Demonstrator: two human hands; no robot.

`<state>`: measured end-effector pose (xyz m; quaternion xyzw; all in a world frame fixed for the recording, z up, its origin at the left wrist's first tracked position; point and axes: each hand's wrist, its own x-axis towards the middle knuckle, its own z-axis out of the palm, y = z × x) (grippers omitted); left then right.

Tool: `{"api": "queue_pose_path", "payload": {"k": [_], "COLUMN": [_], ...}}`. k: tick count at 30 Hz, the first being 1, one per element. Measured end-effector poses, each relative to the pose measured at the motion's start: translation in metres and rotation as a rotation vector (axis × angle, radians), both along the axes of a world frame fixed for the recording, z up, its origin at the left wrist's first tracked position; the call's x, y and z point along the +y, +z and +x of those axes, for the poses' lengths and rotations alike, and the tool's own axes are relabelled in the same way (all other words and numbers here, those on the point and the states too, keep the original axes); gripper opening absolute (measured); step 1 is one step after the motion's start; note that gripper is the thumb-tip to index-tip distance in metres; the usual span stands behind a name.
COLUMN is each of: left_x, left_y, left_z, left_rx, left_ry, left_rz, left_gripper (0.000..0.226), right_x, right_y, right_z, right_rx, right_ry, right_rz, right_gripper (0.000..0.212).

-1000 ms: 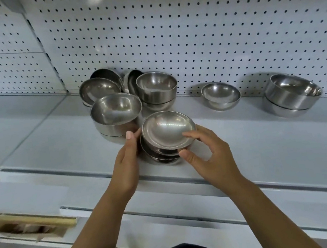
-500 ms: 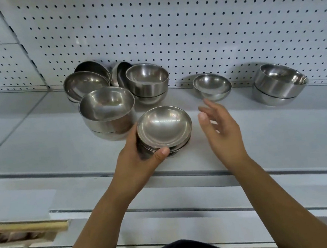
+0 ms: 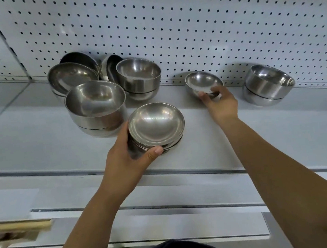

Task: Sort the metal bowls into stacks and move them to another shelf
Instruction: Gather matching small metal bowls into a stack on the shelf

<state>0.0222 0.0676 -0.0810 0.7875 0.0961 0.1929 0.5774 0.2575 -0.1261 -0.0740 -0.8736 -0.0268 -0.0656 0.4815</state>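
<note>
A short stack of shallow metal bowls [image 3: 156, 124] stands near the front of the grey shelf [image 3: 262, 132]. My left hand [image 3: 125, 157] wraps around its left and front side. Farther back and to the right, a single small shallow bowl [image 3: 202, 81] sits by the pegboard, and my right hand [image 3: 218, 102] pinches its near rim. Behind the stack to the left is a stack of big deep bowls [image 3: 96, 107], with a medium stack [image 3: 139, 77] and wide bowls [image 3: 71, 76] behind it. Another stack of two deep bowls [image 3: 267, 84] stands at the far right.
A white pegboard wall [image 3: 186, 18] closes the back of the shelf. Two bowls [image 3: 110, 66] lean on edge against it behind the left group. Below the shelf's front edge run lower white shelves, with a wooden strip [image 3: 18, 226] at the lower left.
My right hand left the shallow stack, reached back to the right and took hold of the single small bowl's rim. My left hand closed more around the stack.
</note>
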Motion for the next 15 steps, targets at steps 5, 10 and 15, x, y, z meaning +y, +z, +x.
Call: {"api": "queue_pose_path", "payload": {"k": [5,10,15], "left_x": [0.001,0.001,0.001], "left_y": [-0.001,-0.001,-0.001], "left_z": [-0.001,0.000,-0.001], "left_rx": [-0.004,-0.009,-0.017], "left_ry": [-0.016,-0.026,-0.041], "left_rz": [0.006,0.007,0.007], "left_gripper": [0.082,0.083,0.082], "right_x": [-0.001,-0.001,0.002], "right_y": [-0.009,-0.001,0.035], "right_z": [-0.002,-0.030,-0.084], "right_rx": [-0.069,-0.148,-0.186], "right_ry": [-0.025,0.053,0.225], "right_rz": [0.119,0.294,0.502], "right_gripper": [0.033,0.024,0.015]}}
